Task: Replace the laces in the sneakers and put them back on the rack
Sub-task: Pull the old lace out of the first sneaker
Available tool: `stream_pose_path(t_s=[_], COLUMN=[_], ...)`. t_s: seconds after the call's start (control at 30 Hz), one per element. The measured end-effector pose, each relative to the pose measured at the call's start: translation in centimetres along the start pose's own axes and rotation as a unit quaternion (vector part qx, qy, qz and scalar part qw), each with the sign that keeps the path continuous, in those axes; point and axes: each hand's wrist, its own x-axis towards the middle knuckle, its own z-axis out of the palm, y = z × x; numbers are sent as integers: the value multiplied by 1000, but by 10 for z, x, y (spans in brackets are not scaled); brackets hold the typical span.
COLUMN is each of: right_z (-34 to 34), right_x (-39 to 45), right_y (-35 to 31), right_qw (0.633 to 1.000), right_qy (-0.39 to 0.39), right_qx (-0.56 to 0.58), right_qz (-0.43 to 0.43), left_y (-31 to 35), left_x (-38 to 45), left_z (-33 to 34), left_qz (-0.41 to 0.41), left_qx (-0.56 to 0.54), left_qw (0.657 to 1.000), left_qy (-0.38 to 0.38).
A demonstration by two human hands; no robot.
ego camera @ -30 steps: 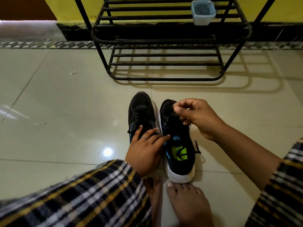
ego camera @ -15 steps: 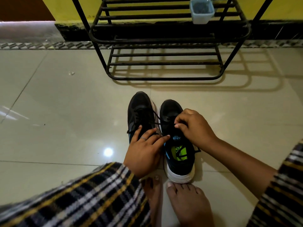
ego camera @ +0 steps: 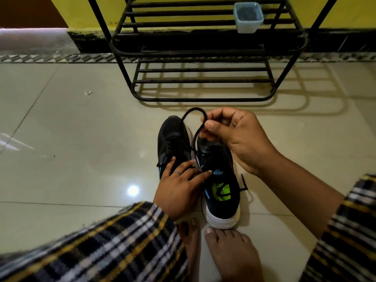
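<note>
Head view. Two black mesh sneakers with white soles stand side by side on the glossy cream tiled floor [ego camera: 61, 139], toes toward the black metal tube rack [ego camera: 203, 51], well apart from it. The left sneaker [ego camera: 173, 137] carries lacing; how complete cannot be told. The right sneaker [ego camera: 219, 180] is the one being worked.

The right hand [ego camera: 240, 139] pinches the black round cord lace [ego camera: 193, 112] between thumb and fingers. Compared with half a second ago, this hand has risen from the eyelets, and a loop of lace now arcs above the toe. Judged: one pass is being drawn through; lacing remains incomplete.

The left hand [ego camera: 179, 186] lies flat, fingers straight and spread, across both sneakers, pressing them steady, unchanged in position.

A pale blue square plastic tub [ego camera: 248, 19] sits on the rack's upper shelf. Bare feet touch the right sneaker's heel.
</note>
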Motion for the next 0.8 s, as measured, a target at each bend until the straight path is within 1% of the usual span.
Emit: stream_pose_path(t_s=[0.07,0.1,0.13,0.17,0.2,0.23,0.27,0.3,0.43,0.47,0.5,0.53,0.6,0.63,0.67,0.7,0.73,0.8], right_z=[-1,-4,-10,-16,-23,-28,-33,-35,-38,-39,-40,-41,-42,-41,-42,-44,-47,-59], right_x=[2,5,7,9,9,8,5,2,-5,-4,-3,-2,0,0,0,1,2,4], right_y=[3,10,19,29,40,49,58,65,76,76,75,75,75,72,69,66,63,54], right_qw=[997,990,973,939,895,857,830,815,785,786,796,818,883,916,941,956,963,961], right_qy=[-27,-21,-5,12,18,12,-3,-20,-63,-59,-49,-34,25,64,103,137,163,191], right_qx=[-69,-134,-229,-343,-442,-512,-553,-573,-614,-615,-603,-574,-467,-391,-312,-240,-182,-92], right_qz=[18,26,30,35,45,58,72,81,46,34,25,21,40,60,78,96,117,178], left_y=[0,1,1,1,0,0,-1,-1,0,-1,-1,-1,-1,0,0,0,0,-1], left_x=[-1,-1,-1,-1,-1,-1,-1,-1,-1,-1,-1,-1,-1,-1,-1,0,0,-1], left_z=[0,0,0,0,1,2,2,3,2,2,2,1,1,0,0,0,0,0], left_qz=[0,0,0,1,3,3,4,3,2,2,1,0,-3,-4,-5,-5,-5,-5], left_qx=[-1,-2,-3,-1,1,0,-1,-2,-7,-8,-8,-8,-11,-12,-13,-14,-14,-12], left_qw=[1000,1000,1000,1000,1000,1000,1000,1000,1000,1000,1000,1000,1000,1000,1000,1000,1000,1000], left_qy=[7,9,10,11,13,14,15,17,20,20,19,17,14,13,12,10,9,8])
